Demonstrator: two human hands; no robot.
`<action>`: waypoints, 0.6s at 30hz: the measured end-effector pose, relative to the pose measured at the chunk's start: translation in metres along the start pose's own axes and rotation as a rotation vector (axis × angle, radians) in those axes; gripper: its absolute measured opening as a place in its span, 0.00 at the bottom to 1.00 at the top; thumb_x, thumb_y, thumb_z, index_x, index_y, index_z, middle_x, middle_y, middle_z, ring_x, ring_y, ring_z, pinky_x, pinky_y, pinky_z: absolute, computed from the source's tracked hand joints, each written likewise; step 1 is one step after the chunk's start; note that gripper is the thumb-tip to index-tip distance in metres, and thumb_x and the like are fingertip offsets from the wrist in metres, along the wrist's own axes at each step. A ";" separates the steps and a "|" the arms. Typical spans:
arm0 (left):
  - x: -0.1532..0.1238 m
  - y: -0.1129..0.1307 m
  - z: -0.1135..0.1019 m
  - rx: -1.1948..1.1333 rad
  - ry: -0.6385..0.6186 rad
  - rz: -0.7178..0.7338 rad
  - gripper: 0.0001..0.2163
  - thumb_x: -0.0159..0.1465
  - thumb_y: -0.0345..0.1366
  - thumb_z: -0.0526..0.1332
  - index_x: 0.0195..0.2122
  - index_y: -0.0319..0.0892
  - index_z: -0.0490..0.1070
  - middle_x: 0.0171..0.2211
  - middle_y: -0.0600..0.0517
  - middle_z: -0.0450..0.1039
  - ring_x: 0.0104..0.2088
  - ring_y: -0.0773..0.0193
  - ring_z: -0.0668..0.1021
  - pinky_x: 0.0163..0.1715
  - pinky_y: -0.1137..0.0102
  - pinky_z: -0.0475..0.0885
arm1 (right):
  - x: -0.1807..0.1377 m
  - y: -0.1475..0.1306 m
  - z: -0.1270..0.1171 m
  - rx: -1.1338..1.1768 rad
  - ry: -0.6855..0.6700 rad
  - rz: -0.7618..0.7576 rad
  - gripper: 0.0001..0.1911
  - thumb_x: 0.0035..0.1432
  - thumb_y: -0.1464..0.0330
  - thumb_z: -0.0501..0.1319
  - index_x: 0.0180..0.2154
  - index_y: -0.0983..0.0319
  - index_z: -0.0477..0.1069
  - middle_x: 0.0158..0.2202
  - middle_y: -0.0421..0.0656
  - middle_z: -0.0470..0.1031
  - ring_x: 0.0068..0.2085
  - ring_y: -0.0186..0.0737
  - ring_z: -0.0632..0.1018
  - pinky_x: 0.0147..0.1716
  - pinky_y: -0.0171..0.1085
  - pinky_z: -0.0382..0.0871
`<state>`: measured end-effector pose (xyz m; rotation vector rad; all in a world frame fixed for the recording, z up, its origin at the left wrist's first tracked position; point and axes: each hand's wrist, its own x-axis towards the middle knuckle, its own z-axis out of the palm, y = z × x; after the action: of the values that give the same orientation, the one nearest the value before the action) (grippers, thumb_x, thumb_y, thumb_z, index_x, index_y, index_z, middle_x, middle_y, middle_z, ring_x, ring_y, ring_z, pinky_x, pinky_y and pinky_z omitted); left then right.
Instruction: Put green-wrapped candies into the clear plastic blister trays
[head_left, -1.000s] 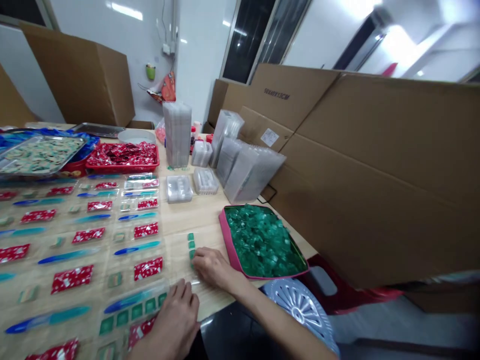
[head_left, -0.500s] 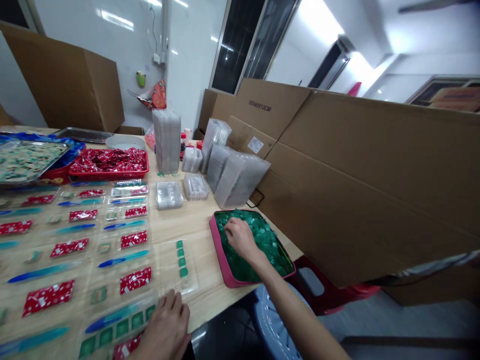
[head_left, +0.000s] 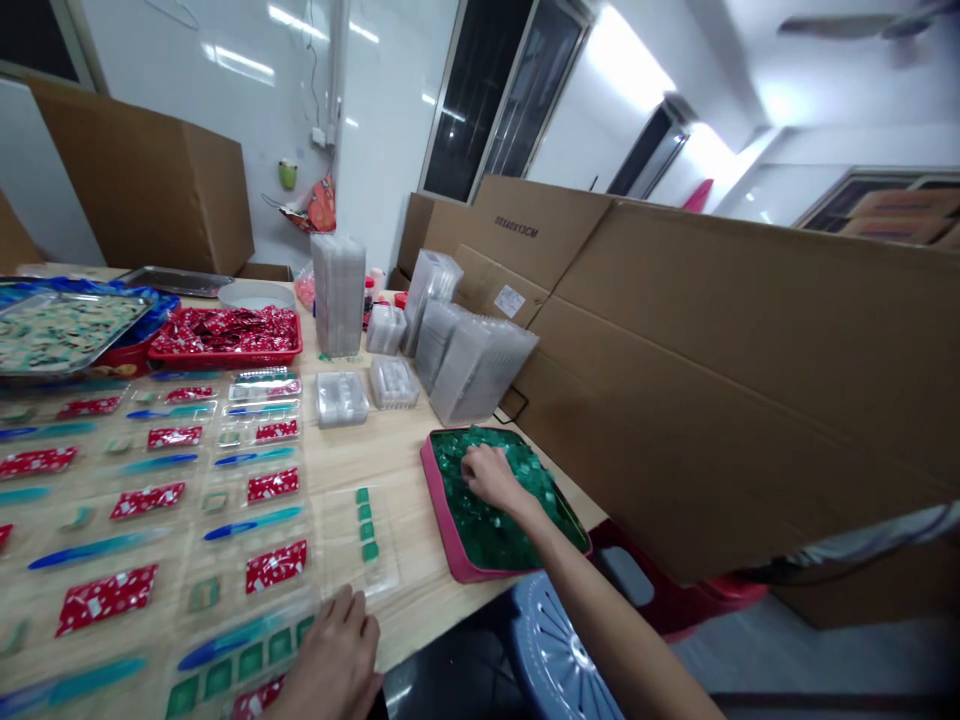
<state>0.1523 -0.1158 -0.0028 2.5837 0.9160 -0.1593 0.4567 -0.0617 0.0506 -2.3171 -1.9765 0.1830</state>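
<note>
"Where's the right hand?"
"Inside the pink box (head_left: 441, 512), the right hand (head_left: 487, 472) dips bunched fingers among green squares (head_left: 536, 505). I can't tell whether they're pinching one."
"And the left?"
"Well apart from its partner: the left hand (head_left: 337, 645) rests left of the box and nearer the person, over the edge of a filled clear tray (head_left: 290, 613). Its grip is hidden, so I can't tell."
"Anything between?"
"Just left of the box, another clear tray (head_left: 390, 575) bears four green squares in a column."
</note>
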 end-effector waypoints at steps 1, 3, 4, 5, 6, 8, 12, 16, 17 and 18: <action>0.000 0.000 -0.001 -0.002 0.003 0.004 0.20 0.55 0.32 0.57 0.50 0.33 0.70 0.56 0.38 0.66 0.59 0.45 0.63 0.58 0.57 0.56 | 0.000 0.003 -0.005 0.054 0.000 0.001 0.08 0.47 0.79 0.56 0.24 0.66 0.72 0.33 0.49 0.75 0.39 0.44 0.71 0.40 0.39 0.58; 0.000 0.001 -0.005 -0.002 0.007 0.005 0.20 0.55 0.33 0.57 0.49 0.33 0.70 0.55 0.37 0.67 0.58 0.45 0.64 0.57 0.57 0.57 | -0.002 0.008 -0.014 0.176 -0.006 -0.005 0.08 0.48 0.78 0.55 0.25 0.65 0.71 0.30 0.45 0.75 0.35 0.39 0.72 0.37 0.36 0.60; 0.000 0.002 -0.009 -0.003 0.006 0.003 0.20 0.55 0.33 0.57 0.49 0.33 0.71 0.55 0.37 0.67 0.58 0.44 0.64 0.56 0.57 0.58 | -0.004 0.010 -0.018 0.238 -0.010 -0.009 0.07 0.48 0.77 0.55 0.25 0.65 0.70 0.29 0.43 0.74 0.33 0.38 0.73 0.35 0.34 0.61; 0.000 0.003 -0.013 -0.009 0.000 0.000 0.19 0.55 0.33 0.58 0.48 0.33 0.71 0.54 0.36 0.68 0.57 0.44 0.65 0.55 0.56 0.60 | -0.007 0.012 -0.022 0.299 -0.013 -0.011 0.06 0.49 0.76 0.55 0.25 0.65 0.69 0.27 0.42 0.73 0.32 0.37 0.73 0.33 0.33 0.62; 0.000 0.003 -0.018 -0.021 -0.006 -0.002 0.18 0.55 0.33 0.57 0.47 0.34 0.71 0.52 0.37 0.69 0.56 0.44 0.67 0.54 0.56 0.61 | -0.009 0.013 -0.025 0.353 -0.015 -0.013 0.06 0.50 0.74 0.55 0.25 0.65 0.69 0.25 0.40 0.72 0.30 0.36 0.72 0.32 0.33 0.63; 0.000 0.003 -0.029 -0.056 -0.025 -0.013 0.16 0.56 0.33 0.57 0.45 0.36 0.72 0.50 0.38 0.71 0.52 0.46 0.70 0.51 0.56 0.64 | -0.014 0.011 -0.031 0.444 -0.007 -0.012 0.06 0.52 0.70 0.54 0.26 0.64 0.67 0.24 0.39 0.71 0.28 0.35 0.72 0.29 0.32 0.64; 0.003 -0.002 -0.042 -0.190 0.065 -0.002 0.12 0.58 0.32 0.54 0.41 0.40 0.72 0.45 0.42 0.74 0.46 0.51 0.75 0.47 0.58 0.68 | -0.025 -0.005 -0.041 0.924 -0.003 -0.005 0.10 0.51 0.64 0.60 0.25 0.64 0.65 0.33 0.41 0.72 0.29 0.33 0.72 0.28 0.32 0.65; 0.016 -0.001 -0.051 -0.686 0.383 -0.022 0.09 0.60 0.36 0.54 0.39 0.42 0.70 0.39 0.45 0.76 0.38 0.57 0.77 0.42 0.62 0.72 | -0.035 -0.044 -0.040 1.282 -0.106 -0.027 0.12 0.46 0.63 0.67 0.25 0.64 0.68 0.29 0.40 0.72 0.27 0.32 0.70 0.29 0.32 0.64; 0.020 0.000 -0.054 -0.863 0.415 -0.049 0.09 0.59 0.37 0.55 0.39 0.42 0.69 0.37 0.45 0.75 0.36 0.59 0.78 0.40 0.64 0.73 | -0.037 -0.056 -0.038 1.314 -0.132 -0.050 0.12 0.46 0.63 0.67 0.26 0.64 0.69 0.28 0.39 0.72 0.27 0.32 0.70 0.29 0.32 0.64; 0.023 0.003 -0.058 -1.041 0.429 -0.066 0.10 0.58 0.37 0.57 0.39 0.41 0.68 0.37 0.45 0.75 0.35 0.60 0.78 0.38 0.65 0.74 | -0.040 -0.069 -0.035 1.335 -0.155 -0.080 0.12 0.46 0.63 0.67 0.26 0.64 0.69 0.29 0.40 0.72 0.28 0.32 0.70 0.30 0.33 0.64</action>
<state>0.1708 -0.0808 0.0456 1.6177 0.8821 0.6965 0.3889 -0.0898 0.0970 -1.3210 -1.2314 1.2301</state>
